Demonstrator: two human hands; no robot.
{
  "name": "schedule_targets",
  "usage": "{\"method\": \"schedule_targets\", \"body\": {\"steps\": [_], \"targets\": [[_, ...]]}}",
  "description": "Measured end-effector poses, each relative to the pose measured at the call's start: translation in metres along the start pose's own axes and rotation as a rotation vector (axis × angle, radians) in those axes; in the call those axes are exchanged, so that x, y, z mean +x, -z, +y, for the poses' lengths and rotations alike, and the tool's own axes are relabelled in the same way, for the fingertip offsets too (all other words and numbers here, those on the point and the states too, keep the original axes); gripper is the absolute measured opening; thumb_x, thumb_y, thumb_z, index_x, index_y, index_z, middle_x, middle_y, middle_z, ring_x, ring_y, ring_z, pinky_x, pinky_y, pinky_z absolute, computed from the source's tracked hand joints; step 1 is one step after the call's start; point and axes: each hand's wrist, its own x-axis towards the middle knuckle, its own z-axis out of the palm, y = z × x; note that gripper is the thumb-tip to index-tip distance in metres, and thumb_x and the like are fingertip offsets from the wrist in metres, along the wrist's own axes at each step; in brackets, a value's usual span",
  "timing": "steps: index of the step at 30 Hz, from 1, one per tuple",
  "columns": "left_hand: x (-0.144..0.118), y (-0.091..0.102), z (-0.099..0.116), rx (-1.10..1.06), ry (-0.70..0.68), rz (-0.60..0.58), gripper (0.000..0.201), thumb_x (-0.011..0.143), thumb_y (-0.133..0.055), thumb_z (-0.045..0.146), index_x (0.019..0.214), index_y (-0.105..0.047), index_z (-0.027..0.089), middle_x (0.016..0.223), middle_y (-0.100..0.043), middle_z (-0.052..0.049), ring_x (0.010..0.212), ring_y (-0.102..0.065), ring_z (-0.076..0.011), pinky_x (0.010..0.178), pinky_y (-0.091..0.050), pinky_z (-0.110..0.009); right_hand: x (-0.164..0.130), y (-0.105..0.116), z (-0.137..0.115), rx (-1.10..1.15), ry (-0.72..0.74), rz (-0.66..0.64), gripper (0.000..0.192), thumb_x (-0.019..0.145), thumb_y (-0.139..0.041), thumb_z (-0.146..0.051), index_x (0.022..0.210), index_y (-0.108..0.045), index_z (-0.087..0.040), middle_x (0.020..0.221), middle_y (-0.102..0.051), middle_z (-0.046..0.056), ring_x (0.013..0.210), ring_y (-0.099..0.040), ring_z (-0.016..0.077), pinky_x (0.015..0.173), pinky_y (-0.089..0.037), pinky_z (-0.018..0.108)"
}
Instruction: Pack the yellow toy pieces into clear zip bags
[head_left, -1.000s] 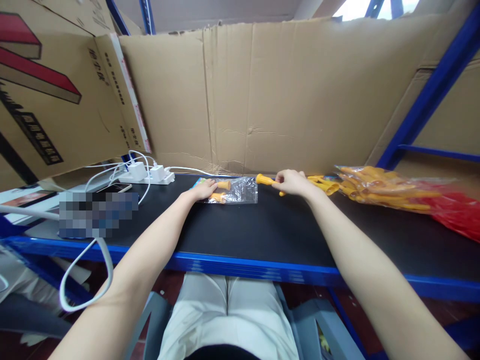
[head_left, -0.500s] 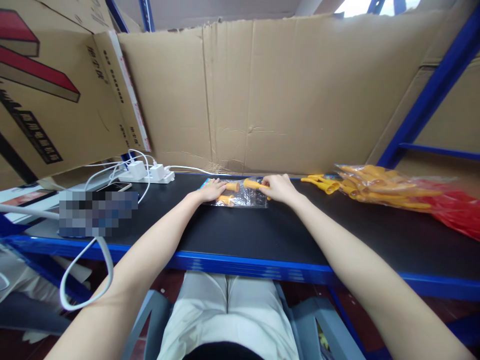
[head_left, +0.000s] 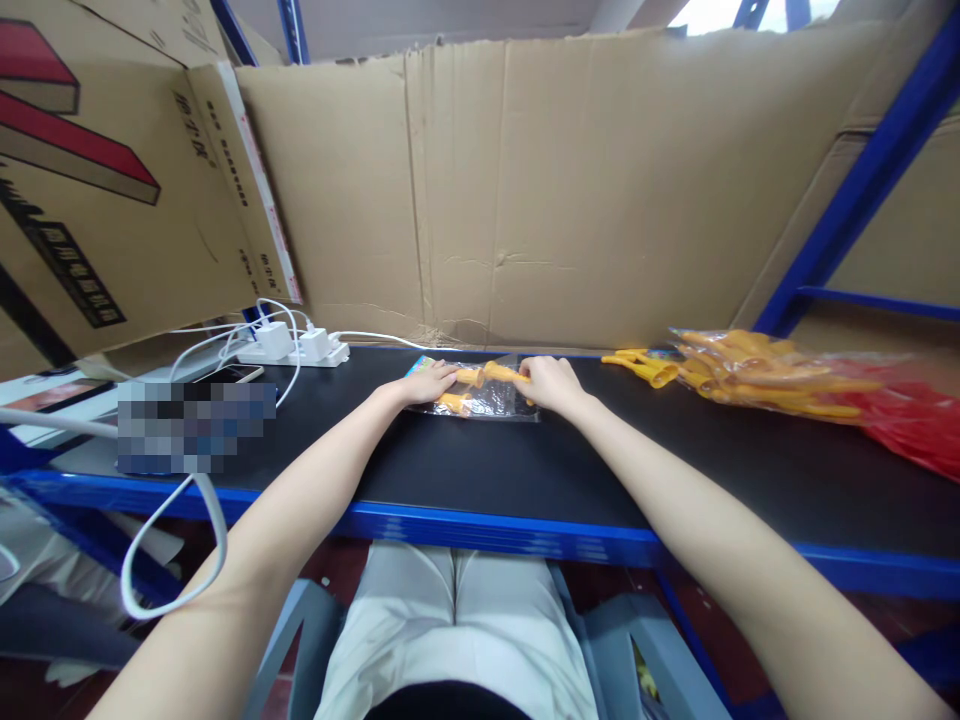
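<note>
On the dark tabletop lies a clear plastic bag (head_left: 502, 405) with a coloured printed edge at its left. My left hand (head_left: 430, 382) rests flat across the bag's left part, fingers stretched out. By its fingertips is an orange plastic piece (head_left: 470, 377) with a flared end, and a second orange piece (head_left: 454, 403) lies just below. At the bag's right side, my right hand (head_left: 551, 383) is closed on another orange flared plastic piece (head_left: 504, 372), whose wide end points left toward the first. Whether these pieces lie inside or on the bag I cannot tell.
To the right lie loose orange pieces (head_left: 645, 367), a bag of orange pieces (head_left: 757, 370) and red plastic (head_left: 915, 410). A power strip (head_left: 292, 352) with white cables and a blurred-out item (head_left: 195, 425) are at left. Cardboard (head_left: 562, 190) walls the back.
My right hand has shifted slightly left with its orange piece, whose flared end now nearly meets the other. My left hand has edged a little right.
</note>
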Motion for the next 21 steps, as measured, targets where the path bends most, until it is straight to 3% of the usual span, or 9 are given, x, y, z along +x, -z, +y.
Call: {"method": "schedule_targets", "body": {"steps": [13,21], "targets": [[-0.0036,0.0026,0.0000,-0.076,-0.015,-0.033,0.055,0.087,-0.015,0.043,0.130,-0.036,0.016,0.141,-0.033,-0.005,0.130,-0.026,-0.0185,0.106,-0.019,-0.033,0.0004,0.0008,-0.0004,0.096,-0.119,-0.031,0.018,0.073,-0.052,-0.033,0.076,-0.064,-0.021,0.083,-0.067,0.006,0.077,-0.061,0.0197,0.058,-0.037,0.024],[-0.0028,0.0018,-0.0006,-0.080,-0.031,-0.013,0.053,0.087,-0.017,0.043,0.126,-0.041,0.017,0.135,-0.041,-0.005,0.126,-0.031,-0.0178,0.104,-0.023,-0.031,-0.0008,0.0034,-0.0009,0.133,-0.143,-0.050,0.015,0.072,-0.053,-0.032,0.074,-0.063,-0.021,0.081,-0.067,0.006,0.074,-0.061,0.0191,0.054,-0.035,0.024]]}}
